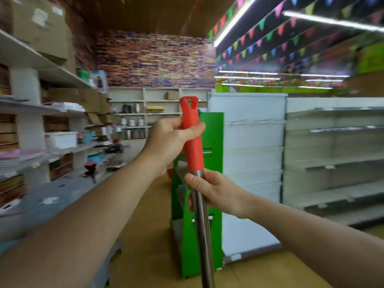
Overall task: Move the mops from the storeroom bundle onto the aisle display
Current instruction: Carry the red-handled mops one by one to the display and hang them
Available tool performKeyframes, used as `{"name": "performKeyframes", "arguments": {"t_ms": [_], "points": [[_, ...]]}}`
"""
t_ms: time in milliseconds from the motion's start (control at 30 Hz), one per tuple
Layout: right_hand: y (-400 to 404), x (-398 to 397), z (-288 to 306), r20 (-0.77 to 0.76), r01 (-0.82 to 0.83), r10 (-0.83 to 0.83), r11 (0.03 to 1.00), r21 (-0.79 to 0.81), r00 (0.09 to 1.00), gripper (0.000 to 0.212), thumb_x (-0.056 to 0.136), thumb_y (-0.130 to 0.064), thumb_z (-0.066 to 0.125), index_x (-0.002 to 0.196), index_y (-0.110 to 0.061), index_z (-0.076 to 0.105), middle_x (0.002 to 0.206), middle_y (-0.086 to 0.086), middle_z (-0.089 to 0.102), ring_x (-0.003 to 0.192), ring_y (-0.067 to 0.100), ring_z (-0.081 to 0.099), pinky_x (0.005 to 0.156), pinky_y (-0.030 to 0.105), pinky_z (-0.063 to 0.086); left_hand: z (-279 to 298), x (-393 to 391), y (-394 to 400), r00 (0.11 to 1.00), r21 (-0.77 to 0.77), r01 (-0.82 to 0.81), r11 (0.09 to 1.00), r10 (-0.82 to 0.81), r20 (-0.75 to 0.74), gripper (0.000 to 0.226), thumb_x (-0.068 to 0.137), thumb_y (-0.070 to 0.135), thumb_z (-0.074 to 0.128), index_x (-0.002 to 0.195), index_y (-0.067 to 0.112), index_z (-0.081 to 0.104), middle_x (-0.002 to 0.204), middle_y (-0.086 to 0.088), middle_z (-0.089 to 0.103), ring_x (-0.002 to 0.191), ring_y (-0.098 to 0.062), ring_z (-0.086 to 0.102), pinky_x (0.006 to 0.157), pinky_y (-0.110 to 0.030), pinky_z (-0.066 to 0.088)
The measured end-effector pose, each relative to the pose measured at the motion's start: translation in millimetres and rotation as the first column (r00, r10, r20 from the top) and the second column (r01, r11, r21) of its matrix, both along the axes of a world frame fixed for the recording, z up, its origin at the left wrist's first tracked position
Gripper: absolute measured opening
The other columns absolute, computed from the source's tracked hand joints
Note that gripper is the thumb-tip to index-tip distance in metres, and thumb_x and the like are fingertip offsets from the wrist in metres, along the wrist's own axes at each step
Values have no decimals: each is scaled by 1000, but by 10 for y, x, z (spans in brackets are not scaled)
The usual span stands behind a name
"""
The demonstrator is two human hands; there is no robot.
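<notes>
I hold one mop upright in front of me; only its handle shows. The red plastic grip point(192, 129) with a hanging hole at its top sits on a shiny metal pole point(202, 225) that runs down out of the frame. My left hand point(170, 140) is wrapped around the red grip. Just below it, my right hand point(214, 191) is closed around the metal pole. The mop head is out of view. Right behind the pole stands a green display stand point(212, 142) on the wooden floor.
White gondola shelves point(332, 159) line the right side. On the left, long wall shelves point(41, 113) carry boxes, tubs and small goods. A brick-pattern wall with more shelving point(145, 113) closes the far end. The wooden-floored aisle point(149, 215) runs between them.
</notes>
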State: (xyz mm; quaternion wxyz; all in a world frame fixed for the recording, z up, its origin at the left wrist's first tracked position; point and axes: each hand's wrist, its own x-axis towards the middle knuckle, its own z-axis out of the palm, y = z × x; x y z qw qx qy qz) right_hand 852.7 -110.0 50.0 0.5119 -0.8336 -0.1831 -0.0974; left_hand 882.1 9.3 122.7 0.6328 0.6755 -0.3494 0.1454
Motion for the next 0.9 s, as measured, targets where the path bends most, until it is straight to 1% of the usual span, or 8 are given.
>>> {"name": "performKeyframes", "arguments": {"t_ms": [100, 200, 267, 433, 533, 600, 767, 900], "points": [[-233, -314, 20, 41, 184, -184, 983, 8, 982, 27, 96, -32, 43, 72, -19, 43, 66, 4, 56, 72, 29, 62, 58, 20, 49, 13, -165, -344, 987, -23, 163, 986, -163, -5, 8, 83, 18, 64, 75, 21, 63, 74, 2, 63, 65, -9, 59, 49, -12, 49], [-511, -639, 63, 94, 376, -372, 926, -22, 923, 29, 95, -36, 44, 71, -18, 46, 84, 29, 62, 87, 43, 63, 79, 42, 52, 61, -372, -719, 957, -33, 291, 956, -291, 11, 10, 82, 18, 65, 73, 23, 63, 72, 4, 63, 65, -8, 58, 52, -16, 49], [-691, -892, 105, 82, 454, -451, 891, -15, 889, 29, 95, -36, 44, 80, -12, 47, 83, 29, 63, 84, 43, 63, 84, 48, 50, 94, -519, -966, 934, -21, 356, 934, -356, 31, 8, 82, 21, 66, 75, 24, 64, 76, 3, 65, 70, -12, 60, 59, -23, 49], [-1065, -1600, 159, 71, 591, -593, 805, 44, 802, 25, 96, -32, 45, 86, -9, 44, 66, 2, 54, 58, 11, 60, 61, 23, 54, 150, -1027, -1562, 869, 3, 493, 870, -492, 52, 9, 83, 25, 65, 89, 18, 66, 85, 0, 66, 78, -14, 62, 66, -27, 50], [-1335, -2031, 140, 75, 672, -676, 737, 77, 733, 25, 95, -33, 45, 81, -12, 44, 66, 1, 55, 64, 22, 61, 68, 35, 55, 158, -1436, -1912, 824, 34, 562, 826, -563, 67, 11, 83, 27, 65, 90, 19, 66, 87, 0, 67, 80, -14, 62, 67, -26, 51], [-1535, -2336, 124, 99, 714, -718, 696, 84, 689, 25, 95, -33, 46, 78, -14, 45, 66, -1, 52, 62, 19, 60, 71, 42, 56, 155, -1723, -2150, 789, 36, 609, 792, -610, 74, 5, 83, 29, 64, 85, 24, 65, 87, 1, 67, 80, -13, 63, 65, -25, 49], [-2050, -3109, 131, 128, 797, -799, 599, 80, 587, 26, 95, -35, 45, 73, -21, 43, 64, -1, 53, 59, 14, 59, 67, 35, 54, 172, -2459, -2797, 706, 13, 706, 708, -706, 60, 12, 84, 28, 63, 92, 19, 65, 88, 0, 67, 80, -15, 62, 65, -25, 48], [-2437, -3677, 115, 165, 866, -864, 493, 81, 476, 29, 93, -40, 46, 72, -22, 45, 69, 3, 51, 70, 26, 60, 81, 55, 53, 170, -3027, -3274, 617, -13, 787, 617, -786, 41, 10, 84, 28, 63, 89, 20, 65, 87, -1, 66, 80, -16, 61, 64, -25, 47]]}}
